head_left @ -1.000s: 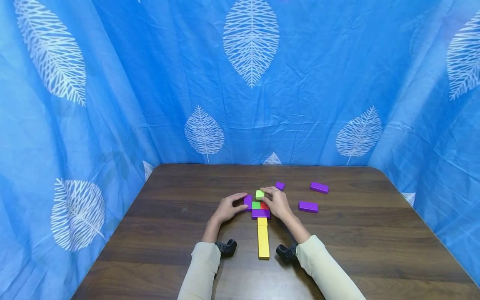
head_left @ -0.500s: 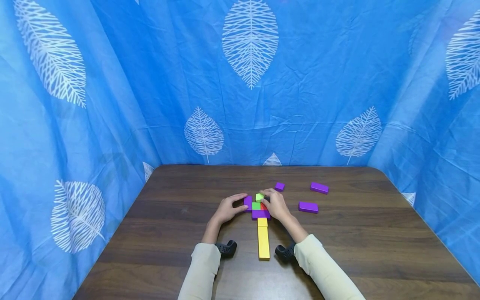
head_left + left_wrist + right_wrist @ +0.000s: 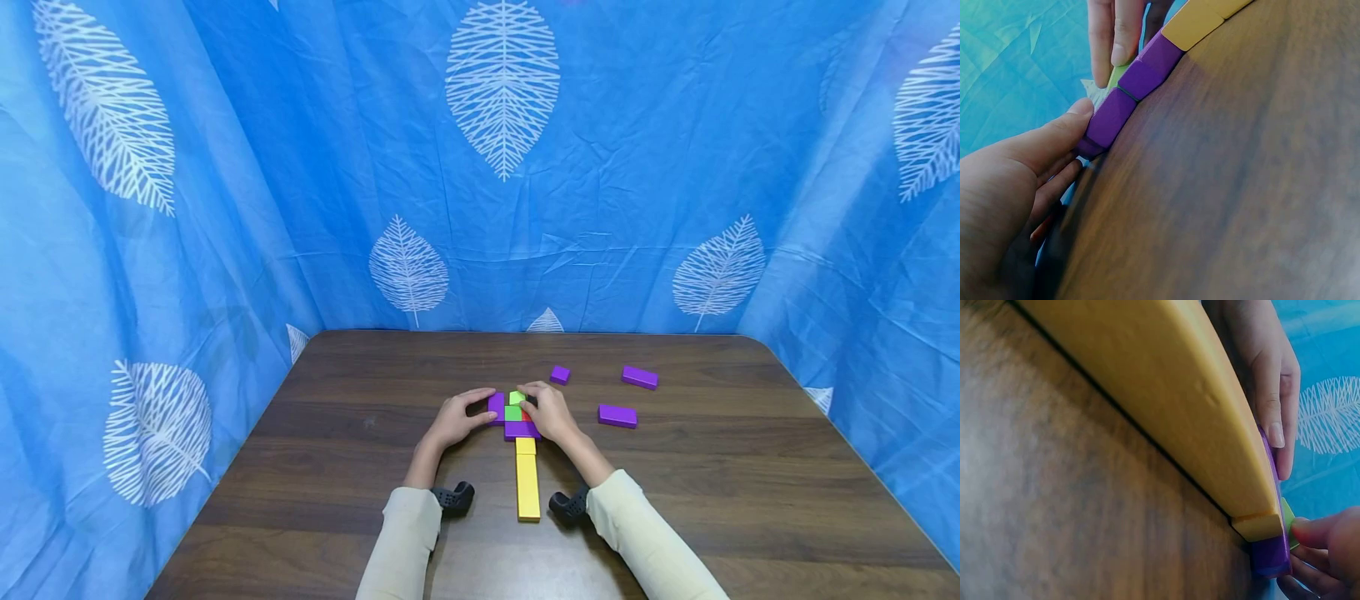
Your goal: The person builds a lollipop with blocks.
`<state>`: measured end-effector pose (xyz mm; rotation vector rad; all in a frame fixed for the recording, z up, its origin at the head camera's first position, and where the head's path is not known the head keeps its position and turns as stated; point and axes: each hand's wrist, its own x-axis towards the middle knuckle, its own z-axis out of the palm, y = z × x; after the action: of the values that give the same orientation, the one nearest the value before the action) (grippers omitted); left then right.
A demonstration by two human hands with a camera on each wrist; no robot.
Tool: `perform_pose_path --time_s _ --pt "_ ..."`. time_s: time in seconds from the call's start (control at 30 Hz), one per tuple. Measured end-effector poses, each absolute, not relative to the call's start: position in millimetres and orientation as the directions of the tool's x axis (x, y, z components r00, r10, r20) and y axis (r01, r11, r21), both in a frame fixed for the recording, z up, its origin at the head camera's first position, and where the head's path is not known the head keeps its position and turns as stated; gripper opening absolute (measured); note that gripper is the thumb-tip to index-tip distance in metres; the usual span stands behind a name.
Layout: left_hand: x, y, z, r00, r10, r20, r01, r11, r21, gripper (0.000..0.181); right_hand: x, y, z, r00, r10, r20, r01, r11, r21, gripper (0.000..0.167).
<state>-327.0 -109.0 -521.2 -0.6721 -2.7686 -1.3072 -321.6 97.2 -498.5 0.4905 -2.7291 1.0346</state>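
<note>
A blue curtain (image 3: pixel 600 158) printed with white leaves surrounds a dark wood-grained table (image 3: pixel 697 492). The fingertips of the right hand (image 3: pixel 552 412) pinch a lime-green block (image 3: pixel 517 398), a smooth, bright little piece, slightly askew and partly covered, just beyond a deeper green block (image 3: pixel 512 412). The left hand (image 3: pixel 453 418) grips a lengthwise purple block (image 3: pixel 496 407) between thumb and fingers; it is glossy, oblong and round-edged, lying flat beside the green one. Right of the green block is a red block (image 3: pixel 527 416), mostly hidden by the right hand. On their near side lies a crosswise purple block (image 3: pixel 522 429), with a short yellow block (image 3: pixel 526 446) and a long yellow block (image 3: pixel 528 487) running in line toward the person; the right wrist view shows a small dent in the yellow surface. Farther right, well apart, lie a small purple block (image 3: pixel 560 375) and two purple bars (image 3: pixel 617 416). Black wrist devices (image 3: pixel 454 497) sit beside cream sleeves (image 3: pixel 401 542).
</note>
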Motion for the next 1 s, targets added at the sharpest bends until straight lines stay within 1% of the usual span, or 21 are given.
perform_pose_path --time_s 0.2,0.7,1.0 --pt "-327.3 -109.0 -520.7 -0.902 0.381 0.203 0.399 0.558 0.727 0.049 -320.6 97.3 -498.4 -0.929 -0.262 0.263 -0.370 0.709 -0.601 0.028" --pt "-325.6 -108.9 -518.1 -0.905 0.376 0.200 0.393 0.557 0.731 0.049 -320.9 97.4 -501.1 -0.906 -0.309 0.289 -0.423 0.680 -0.599 0.029" --pt "-326.6 -108.5 -520.8 -0.904 0.377 0.201 0.395 0.554 0.733 0.049 -319.5 98.3 -501.2 -0.906 -0.317 0.281 -0.424 0.675 -0.604 0.030"
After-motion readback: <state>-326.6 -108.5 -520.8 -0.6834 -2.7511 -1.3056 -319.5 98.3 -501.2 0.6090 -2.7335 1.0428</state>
